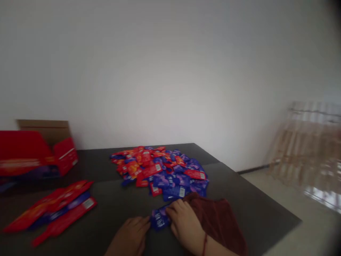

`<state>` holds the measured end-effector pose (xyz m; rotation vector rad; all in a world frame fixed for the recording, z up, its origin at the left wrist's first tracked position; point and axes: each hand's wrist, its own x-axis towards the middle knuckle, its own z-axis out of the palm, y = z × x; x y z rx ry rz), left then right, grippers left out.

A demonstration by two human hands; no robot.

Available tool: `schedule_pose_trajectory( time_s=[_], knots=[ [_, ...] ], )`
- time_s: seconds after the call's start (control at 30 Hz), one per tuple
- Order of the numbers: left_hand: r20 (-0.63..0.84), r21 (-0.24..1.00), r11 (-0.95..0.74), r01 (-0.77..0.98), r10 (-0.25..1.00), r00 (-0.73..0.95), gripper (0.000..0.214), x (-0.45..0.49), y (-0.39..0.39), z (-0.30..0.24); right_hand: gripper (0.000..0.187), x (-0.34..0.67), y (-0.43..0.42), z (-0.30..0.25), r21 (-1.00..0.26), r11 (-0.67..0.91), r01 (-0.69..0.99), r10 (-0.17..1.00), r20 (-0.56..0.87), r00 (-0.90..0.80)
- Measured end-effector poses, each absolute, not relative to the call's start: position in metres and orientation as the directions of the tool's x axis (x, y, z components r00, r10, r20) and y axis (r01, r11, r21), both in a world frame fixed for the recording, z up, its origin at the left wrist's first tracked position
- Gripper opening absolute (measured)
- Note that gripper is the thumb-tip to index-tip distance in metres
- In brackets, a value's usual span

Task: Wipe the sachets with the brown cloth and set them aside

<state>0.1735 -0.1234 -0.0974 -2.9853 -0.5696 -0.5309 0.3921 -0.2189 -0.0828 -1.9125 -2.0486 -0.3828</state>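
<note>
A small blue-purple packet (160, 218) with white lettering lies at the near middle of the dark table, between my two hands. My left hand (131, 233) is closed, its fingertips pinching the packet's left edge. Curled over the right end of the same packet are the fingers of my right hand (183, 222); its wrist wears a thin red cord. A dark red-brown cloth (221, 220) lies against the right hand and under the forearm. Just beyond is a heap of red and purple packets (165, 170). Some blur softens the details.
At the left, an open red carton (23, 149) stands on the dark table (106, 209). Several longer red and purple packets (64, 206) lie in front of it. A pale wall rises behind. The table's right edge drops to the floor, where wooden racks (306, 149) stand.
</note>
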Motion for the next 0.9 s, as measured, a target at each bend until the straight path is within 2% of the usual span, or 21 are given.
schedule_pose_trajectory(
  time_s=[0.07, 0.13, 0.27, 0.37, 0.5, 0.63, 0.8, 0.9],
  knots=[
    [0.268, 0.093, -0.9, 0.426, 0.435, 0.86, 0.04, 0.182, -0.135, -0.081, 0.023, 0.392, -0.211, -0.084, -0.04, 0.045, 0.998, 0.92, 0.392, -0.025],
    [0.229, 0.142, -0.887, 0.44, 0.462, 0.857, 0.038, 0.189, -0.14, -0.073, 0.025, 0.378, -0.202, -0.086, -0.023, 0.064, 0.998, 0.93, 0.365, -0.051],
    [0.193, 0.186, -0.882, 0.434, 0.465, 0.864, 0.034, 0.187, -0.142, -0.075, 0.031, 0.347, -0.196, -0.093, 0.056, 0.164, 0.985, 0.939, 0.298, -0.173],
    [0.193, 0.186, -0.891, 0.413, 0.446, 0.874, 0.035, 0.182, -0.14, -0.078, 0.035, 0.354, -0.202, -0.094, 0.017, 0.205, 0.979, 0.929, 0.312, -0.2],
    [0.196, 0.193, -0.898, 0.396, 0.43, 0.881, 0.036, 0.182, -0.136, -0.077, 0.035, 0.397, -0.217, -0.096, -0.043, 0.068, 0.997, 0.93, 0.364, -0.048],
    [0.215, 0.2, -0.894, 0.401, 0.44, 0.872, 0.033, 0.187, -0.136, -0.079, 0.028, 0.411, -0.215, -0.093, 0.007, -0.068, 0.998, 0.931, 0.361, 0.061],
    [0.245, 0.188, -0.886, 0.424, 0.46, 0.854, 0.032, 0.19, -0.138, -0.083, 0.023, 0.36, -0.193, -0.089, 0.132, 0.024, 0.991, 0.958, 0.281, -0.061],
    [0.243, 0.173, -0.889, 0.425, 0.456, 0.856, 0.034, 0.187, -0.139, -0.081, 0.027, 0.351, -0.192, -0.091, 0.099, 0.106, 0.989, 0.952, 0.278, -0.13]
  ],
)
